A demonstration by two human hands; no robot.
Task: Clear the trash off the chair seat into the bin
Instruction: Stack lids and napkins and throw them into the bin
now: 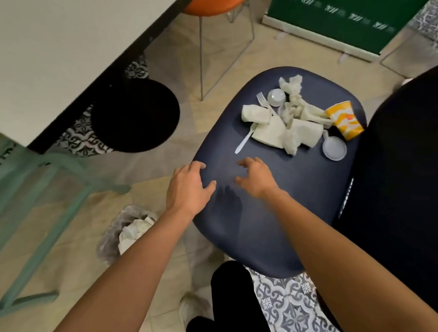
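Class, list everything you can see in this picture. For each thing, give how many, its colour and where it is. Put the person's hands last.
padded chair seat: one, dark blue, centre of view.
crumpled paper napkins: several, white, heaped on the seat's far part.
plastic cutlery: two pieces, white, at the heap's left; one is a fork.
round plastic lids or small cups: two, clear, one far in the heap, one at its near right.
paper cup: one, orange and white, on its side at the seat's right.
lined bin: one, clear bag, on the floor left of the seat, white paper inside.
table: one, white top, upper left.
left hand: empty, at the seat's left edge.
right hand: empty, over the seat's near part.
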